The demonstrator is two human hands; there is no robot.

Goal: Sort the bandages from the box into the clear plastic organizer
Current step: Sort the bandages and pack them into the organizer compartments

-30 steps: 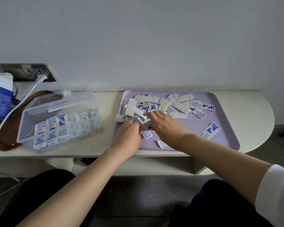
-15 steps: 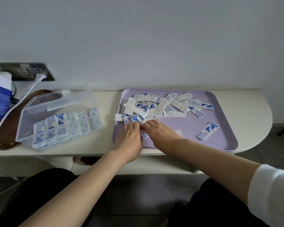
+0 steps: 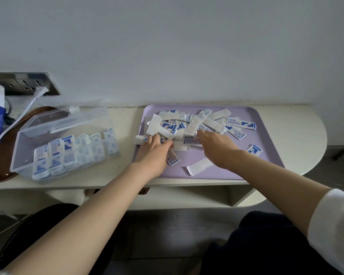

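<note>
On the head view, our left hand (image 3: 154, 150) curls its fingers round flat paper-wrapped bandages (image 3: 187, 126) heaped on the smooth lilac tray (image 3: 267, 135); our right hand (image 3: 216, 146) touches the heap, and we cannot tell its grip. The clear plastic organizer (image 3: 68, 147), its slots holding wrappers, sits left on the rounded cream bench (image 3: 306, 124)

— What's worn on the right arm?
— A white ribbed sleeve (image 3: 334, 225), ending well back from the right hand (image 3: 216, 147); bare forearm between.
— And lower down?
— Dark trousers (image 3: 256, 245) on both legs.
</note>
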